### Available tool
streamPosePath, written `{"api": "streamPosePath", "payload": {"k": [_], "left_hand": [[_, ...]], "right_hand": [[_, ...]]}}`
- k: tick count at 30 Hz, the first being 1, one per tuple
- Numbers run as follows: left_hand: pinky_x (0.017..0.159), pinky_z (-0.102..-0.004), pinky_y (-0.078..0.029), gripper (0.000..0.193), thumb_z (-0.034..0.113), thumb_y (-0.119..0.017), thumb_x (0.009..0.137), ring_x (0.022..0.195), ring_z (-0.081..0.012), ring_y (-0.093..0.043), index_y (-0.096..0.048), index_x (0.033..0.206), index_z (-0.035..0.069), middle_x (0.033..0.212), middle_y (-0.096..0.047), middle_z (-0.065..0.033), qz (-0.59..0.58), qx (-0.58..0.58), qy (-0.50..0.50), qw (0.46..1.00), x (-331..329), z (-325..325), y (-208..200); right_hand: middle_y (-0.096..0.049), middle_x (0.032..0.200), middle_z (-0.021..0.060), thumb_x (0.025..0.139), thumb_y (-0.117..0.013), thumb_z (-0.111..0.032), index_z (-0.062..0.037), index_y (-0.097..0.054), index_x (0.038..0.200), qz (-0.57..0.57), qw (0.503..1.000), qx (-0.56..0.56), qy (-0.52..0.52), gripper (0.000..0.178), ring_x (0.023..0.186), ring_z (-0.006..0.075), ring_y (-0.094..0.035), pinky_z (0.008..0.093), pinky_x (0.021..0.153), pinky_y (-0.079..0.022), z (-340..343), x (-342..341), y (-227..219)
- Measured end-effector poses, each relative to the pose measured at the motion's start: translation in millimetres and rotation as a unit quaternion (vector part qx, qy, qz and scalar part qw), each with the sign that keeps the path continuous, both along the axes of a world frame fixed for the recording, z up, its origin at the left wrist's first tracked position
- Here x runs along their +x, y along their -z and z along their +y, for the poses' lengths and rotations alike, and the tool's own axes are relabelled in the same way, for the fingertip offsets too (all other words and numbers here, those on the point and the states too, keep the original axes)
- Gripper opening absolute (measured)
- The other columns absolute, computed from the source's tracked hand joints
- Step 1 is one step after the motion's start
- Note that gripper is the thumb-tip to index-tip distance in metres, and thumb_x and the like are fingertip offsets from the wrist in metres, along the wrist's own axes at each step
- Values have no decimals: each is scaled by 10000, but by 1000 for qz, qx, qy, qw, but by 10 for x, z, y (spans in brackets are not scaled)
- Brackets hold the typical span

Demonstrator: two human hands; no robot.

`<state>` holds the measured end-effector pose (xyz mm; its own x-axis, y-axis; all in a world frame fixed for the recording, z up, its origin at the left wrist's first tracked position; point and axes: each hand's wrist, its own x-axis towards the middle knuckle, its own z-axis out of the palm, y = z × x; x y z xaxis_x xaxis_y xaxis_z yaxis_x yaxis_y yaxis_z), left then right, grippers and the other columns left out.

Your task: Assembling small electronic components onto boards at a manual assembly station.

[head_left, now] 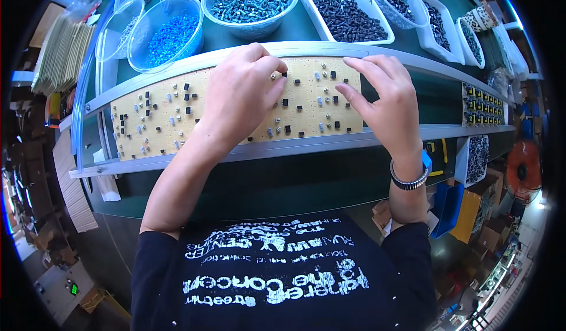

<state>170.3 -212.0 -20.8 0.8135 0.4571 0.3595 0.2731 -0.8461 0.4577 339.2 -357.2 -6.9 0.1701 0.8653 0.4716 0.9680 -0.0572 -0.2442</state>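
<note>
Across most of the view sits a green bench (265, 186), with a silvery far rail (318, 49) and a near rail (324, 144) running left to right over it. Between them lies a strip of tan circuit board (158, 127), long axis going sideways, so both hands come at it crosswise from the near side. Behind that you've got a white tray (321, 29) of black bits, a round tub (253, 31) of dark green-blue ones and a clear tub (141, 42) of bright blue ones. Left hand (244, 89) is the closer one, right over the board a bit right of its middle; thumb and forefinger nearly meet by the far edge, but honestly can't tell if they're pinching anything. Right hand (386, 89) is at the board's right end, thumb and fingers spread, not gripping anything I can see. Tiniest stuff: a black block (333, 75) just left of those right fingertips.
</note>
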Motion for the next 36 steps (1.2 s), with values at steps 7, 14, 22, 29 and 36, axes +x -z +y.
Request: {"api": "streamPosePath", "payload": {"k": [7,14,22,29,36], "left_hand": [[713,-347,-459,119,116,-662,739,799,-253,-581,-664,831,40,809,-596,-88,21,-32,-11,999,11,-15,-10],[712,-341,-455,170,97,-670,734,796,-243,-579,-655,889,29,816,-594,-99,10,-19,-16,1000,-60,28,-53],[694,-289,-439,219,45,-644,778,788,-183,-557,-617,992,14,878,-601,-90,-92,4,-200,975,-1066,170,-413],[856,-372,-420,335,160,-533,893,941,-249,-563,-505,1182,-8,985,-617,-134,18,117,-454,883,-2301,237,211],[992,-404,-312,403,187,-480,918,1016,-270,-548,-427,1259,-21,1012,-611,-177,31,18,-411,911,-2148,68,310]], "right_hand": [[-605,804,73,706,-732,-169,-52,-658,924,-3,1000,19,-3,258,768,234,-556,334,684,-433,-60,-63,9],[-611,812,96,712,-709,-85,-43,-660,927,13,1000,2,-13,224,769,252,-565,337,694,-448,-8,-227,-88],[-568,812,97,743,-632,-1,-55,-657,950,22,998,-39,-50,215,777,254,-554,348,681,-444,230,-427,85],[-555,813,101,744,-619,30,-42,-651,952,40,998,27,-48,222,771,252,-554,331,668,-447,258,-478,-18],[-548,786,102,723,-656,-7,-34,-655,894,78,996,27,-27,173,739,257,-542,330,639,-434,107,-593,38]]}}
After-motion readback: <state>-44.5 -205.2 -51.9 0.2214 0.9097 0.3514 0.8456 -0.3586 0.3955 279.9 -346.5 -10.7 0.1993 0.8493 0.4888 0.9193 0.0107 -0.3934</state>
